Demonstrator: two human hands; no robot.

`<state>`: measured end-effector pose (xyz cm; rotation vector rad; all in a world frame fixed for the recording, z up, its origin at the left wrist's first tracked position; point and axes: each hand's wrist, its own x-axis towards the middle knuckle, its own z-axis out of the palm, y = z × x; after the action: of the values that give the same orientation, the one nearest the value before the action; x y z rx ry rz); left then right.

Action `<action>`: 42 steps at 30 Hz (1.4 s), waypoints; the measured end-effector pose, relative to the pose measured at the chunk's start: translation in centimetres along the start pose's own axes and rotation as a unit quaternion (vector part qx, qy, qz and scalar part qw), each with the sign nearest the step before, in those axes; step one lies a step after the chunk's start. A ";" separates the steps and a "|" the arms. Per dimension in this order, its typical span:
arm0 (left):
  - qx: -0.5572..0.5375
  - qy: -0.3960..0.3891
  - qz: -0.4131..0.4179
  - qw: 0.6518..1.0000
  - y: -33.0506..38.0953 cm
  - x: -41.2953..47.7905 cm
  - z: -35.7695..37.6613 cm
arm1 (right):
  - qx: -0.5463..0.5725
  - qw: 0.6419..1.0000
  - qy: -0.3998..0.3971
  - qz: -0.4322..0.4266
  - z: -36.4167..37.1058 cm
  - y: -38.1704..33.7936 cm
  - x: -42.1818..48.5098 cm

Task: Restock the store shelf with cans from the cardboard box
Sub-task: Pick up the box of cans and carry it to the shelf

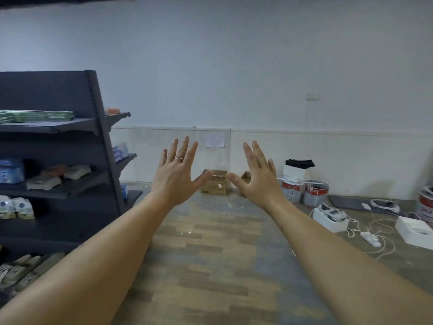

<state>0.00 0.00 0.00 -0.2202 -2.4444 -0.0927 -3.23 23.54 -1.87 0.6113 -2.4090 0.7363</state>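
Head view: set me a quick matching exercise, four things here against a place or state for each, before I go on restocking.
1 left hand
2 cardboard box
3 shelf
4 power strip

A on the floor by the far wall
B white, on the floor at the right
C fingers spread, wearing a ring
D dark, at the left, stocked with packets

Pairs: 1-C, 2-A, 3-D, 4-B.

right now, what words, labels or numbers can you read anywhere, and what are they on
Nothing is legible.
cardboard box: dark print, too blurred
paint cans: red labels, blurred
blue packs on the shelf: too small
white sheet: too faint
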 end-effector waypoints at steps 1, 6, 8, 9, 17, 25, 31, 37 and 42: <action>0.000 -0.004 0.003 1.000 -0.9 1.4 0.9 | -0.004 1.000 0.006 0.000 0.8 0.3 1.5; 0.002 -0.014 0.009 1.000 -4.8 8.8 6.0 | -0.010 1.000 0.004 0.017 5.0 3.0 9.4; -0.005 -0.013 0.010 1.000 -6.2 11.5 8.4 | -0.011 1.000 0.004 0.022 6.6 4.5 12.0; -0.007 -0.012 0.010 1.000 -6.8 12.8 9.7 | -0.009 1.000 0.004 0.025 7.5 5.3 13.4; 0.001 -0.019 0.009 1.000 -11.2 24.6 21.6 | -0.019 1.000 0.001 0.024 15.9 14.1 26.0; 0.001 -0.020 -0.004 1.000 -14.1 39.9 33.5 | -0.032 0.999 -0.005 0.006 22.0 25.3 41.8; 0.006 -0.022 -0.011 1.000 -17.1 49.3 41.5 | -0.029 0.999 -0.010 0.011 27.1 32.2 51.3; 0.004 -0.028 -0.012 1.000 -21.6 57.3 50.7 | -0.030 0.999 -0.021 0.028 34.1 38.6 59.6; -0.005 -0.041 -0.010 0.999 -27.6 66.3 59.5 | -0.040 0.998 -0.021 0.050 41.2 43.9 69.7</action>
<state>-92.55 -10.91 -3.96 -0.2073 -2.5282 -0.1077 -94.72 13.10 -4.42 0.4821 -2.5088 0.6694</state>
